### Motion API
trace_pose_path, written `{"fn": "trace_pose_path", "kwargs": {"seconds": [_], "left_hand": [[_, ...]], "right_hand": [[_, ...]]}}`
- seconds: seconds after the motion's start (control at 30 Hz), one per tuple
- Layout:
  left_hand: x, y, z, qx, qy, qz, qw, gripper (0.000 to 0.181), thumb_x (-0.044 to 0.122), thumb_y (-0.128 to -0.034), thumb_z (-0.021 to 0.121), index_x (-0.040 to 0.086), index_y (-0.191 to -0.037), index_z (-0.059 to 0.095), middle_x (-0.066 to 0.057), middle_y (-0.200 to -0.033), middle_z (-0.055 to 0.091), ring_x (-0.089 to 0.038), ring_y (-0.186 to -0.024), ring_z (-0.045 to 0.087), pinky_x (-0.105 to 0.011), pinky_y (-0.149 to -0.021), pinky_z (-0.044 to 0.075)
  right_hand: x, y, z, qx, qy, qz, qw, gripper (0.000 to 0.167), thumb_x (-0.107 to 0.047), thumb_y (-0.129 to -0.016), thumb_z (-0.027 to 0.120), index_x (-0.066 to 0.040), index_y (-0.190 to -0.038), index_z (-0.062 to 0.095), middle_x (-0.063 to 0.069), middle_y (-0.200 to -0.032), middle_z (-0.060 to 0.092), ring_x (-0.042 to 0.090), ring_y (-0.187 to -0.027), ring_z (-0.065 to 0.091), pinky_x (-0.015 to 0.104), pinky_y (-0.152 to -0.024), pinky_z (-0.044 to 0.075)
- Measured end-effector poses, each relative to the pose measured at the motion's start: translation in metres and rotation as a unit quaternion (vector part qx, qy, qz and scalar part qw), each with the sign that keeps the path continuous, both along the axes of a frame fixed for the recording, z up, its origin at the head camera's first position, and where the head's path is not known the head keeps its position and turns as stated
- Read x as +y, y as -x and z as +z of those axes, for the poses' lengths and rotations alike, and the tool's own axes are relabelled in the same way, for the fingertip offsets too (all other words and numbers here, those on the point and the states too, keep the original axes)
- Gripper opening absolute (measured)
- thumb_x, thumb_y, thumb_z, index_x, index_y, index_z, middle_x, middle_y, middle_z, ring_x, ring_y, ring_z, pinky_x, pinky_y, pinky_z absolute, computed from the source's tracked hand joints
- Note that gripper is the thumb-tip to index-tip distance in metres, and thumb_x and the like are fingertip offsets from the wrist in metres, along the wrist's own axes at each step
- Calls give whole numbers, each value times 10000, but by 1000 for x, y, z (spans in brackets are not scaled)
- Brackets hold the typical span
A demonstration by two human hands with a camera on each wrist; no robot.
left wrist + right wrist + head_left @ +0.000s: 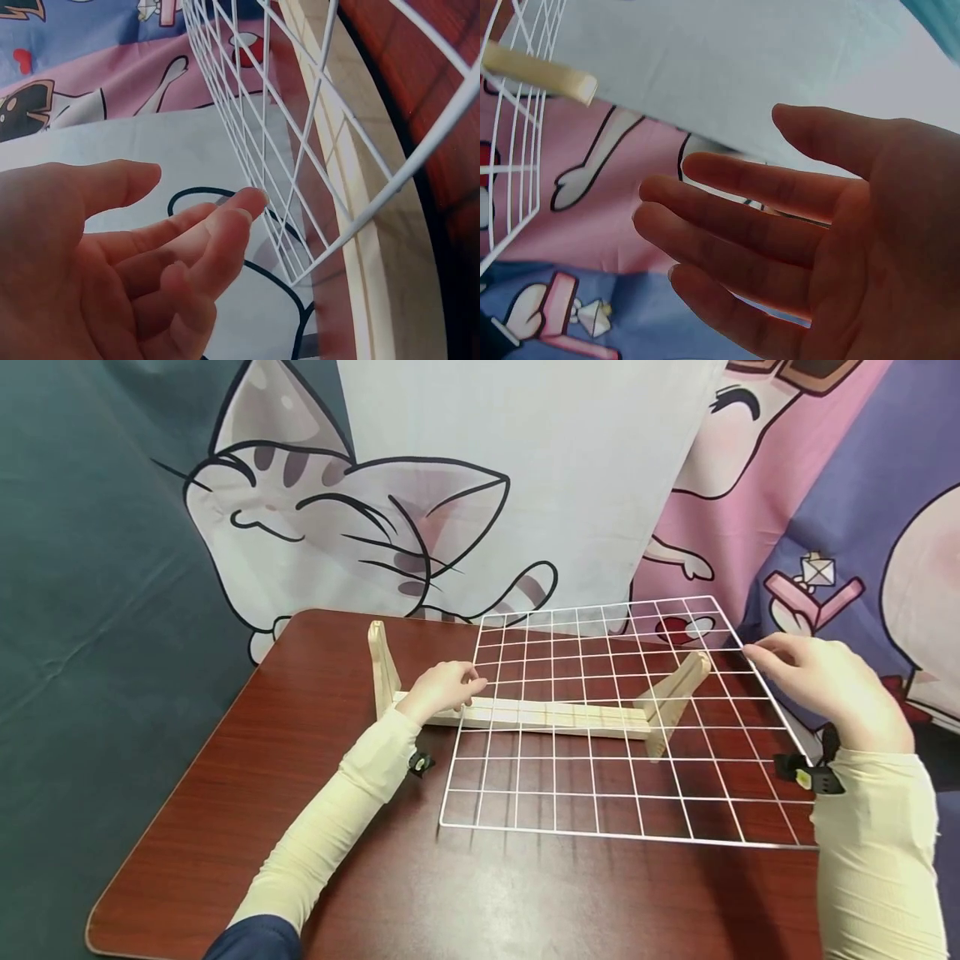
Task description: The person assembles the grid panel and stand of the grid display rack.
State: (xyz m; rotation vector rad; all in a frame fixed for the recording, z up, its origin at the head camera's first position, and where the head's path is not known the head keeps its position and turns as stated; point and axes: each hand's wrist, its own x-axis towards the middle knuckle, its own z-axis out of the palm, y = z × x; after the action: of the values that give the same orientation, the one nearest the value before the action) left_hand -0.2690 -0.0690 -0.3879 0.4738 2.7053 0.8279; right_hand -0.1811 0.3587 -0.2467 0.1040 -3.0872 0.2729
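Observation:
A white wire grid panel (597, 834) lies over a pale wooden stand, crossing above its long bar (431, 719). The stand's left upright (384, 672) stands outside the grid's left edge, and its right upright (677, 687) is seen among the wires. Beside the grid's left edge is my left hand (441, 687), fingers loosely bent; the left wrist view shows thumb and fingers (225, 247) apart with no wire between them. My right hand (836, 689) hovers by the grid's right edge. In the right wrist view its fingers (735, 225) are spread and hold nothing.
A reddish-brown wooden table (247, 760) carries the stand and grid. Behind it hangs a cloth (585, 460) printed with cartoon animals. Small black cameras sit on both wrists, the right one (813, 774) close to the grid's edge.

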Motion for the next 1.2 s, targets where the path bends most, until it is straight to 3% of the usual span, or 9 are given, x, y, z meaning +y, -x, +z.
{"fn": "trace_pose_path", "kwargs": {"seconds": [0.17,0.27,0.37,0.43,0.57,0.77,0.83,1.0,1.2], "left_hand": [[-4,-1,-6,-114,248,47,9996,338,432,-984,475,131,-1009,627,-44,-858,752,-158,-705,706,-323,-761,492],[-8,-3,-8,-126,367,53,9992,372,447,-978,478,114,-960,643,-47,-821,751,-133,-669,678,-303,-766,481],[-13,-6,-10,-260,387,31,9989,407,437,-979,486,69,-939,657,-75,-783,746,-147,-636,667,-259,-684,484],[-16,-8,-12,-399,399,-1,9984,421,428,-980,488,46,-930,658,-90,-768,747,-164,-617,674,-230,-618,483],[-20,-13,-17,-682,461,-99,9966,444,412,-980,488,12,-908,667,-120,-754,747,-213,-611,701,-229,-566,497],[-21,-19,-28,-1089,486,-402,9921,534,451,-979,478,-34,-871,674,-174,-724,732,-240,-587,700,-265,-568,529],[-20,-22,-30,-1237,433,-425,9905,560,473,-976,478,-40,-866,672,-188,-727,729,-259,-593,703,-274,-545,536],[-18,-29,-34,-1402,370,-341,9888,548,475,-969,498,-40,-859,650,-192,-727,727,-270,-591,700,-285,-523,537],[-15,-40,-36,-1409,442,-333,9885,527,462,-968,507,-22,-827,661,-159,-697,724,-280,-606,703,-287,-536,539]], "right_hand": [[21,-8,-3,-88,-22,-140,9999,503,-444,-999,418,-21,-1207,593,285,-1062,660,497,-980,597,615,-767,434],[38,-11,-5,-41,27,-150,9999,465,-418,-991,452,-18,-1153,624,207,-882,705,188,-734,646,454,-685,461],[54,-16,-9,1,92,-132,9999,419,-371,-984,484,-7,-1114,646,167,-827,718,-126,-643,478,277,-633,392],[63,-21,-13,1,119,-108,9999,391,-334,-981,499,7,-1092,655,163,-810,720,-207,-609,396,241,-624,363],[79,-30,-24,-232,137,-116,9996,378,-297,-983,501,37,-1078,649,159,-811,724,-205,-604,423,216,-603,359],[92,-41,-39,-771,83,-184,9968,439,-286,-1004,473,124,-1126,572,220,-855,712,-39,-615,556,447,-655,493],[95,-43,-43,-840,119,-246,9961,453,-289,-1006,473,136,-1146,541,232,-856,708,15,-611,584,432,-641,502],[99,-51,-54,-888,303,-220,9953,462,-286,-1006,478,137,-1189,505,213,-860,716,-91,-598,536,243,-578,448],[98,-61,-72,-1128,316,-132,9930,476,-314,-1009,484,113,-1217,517,167,-870,731,-92,-647,549,274,-635,452]]}}
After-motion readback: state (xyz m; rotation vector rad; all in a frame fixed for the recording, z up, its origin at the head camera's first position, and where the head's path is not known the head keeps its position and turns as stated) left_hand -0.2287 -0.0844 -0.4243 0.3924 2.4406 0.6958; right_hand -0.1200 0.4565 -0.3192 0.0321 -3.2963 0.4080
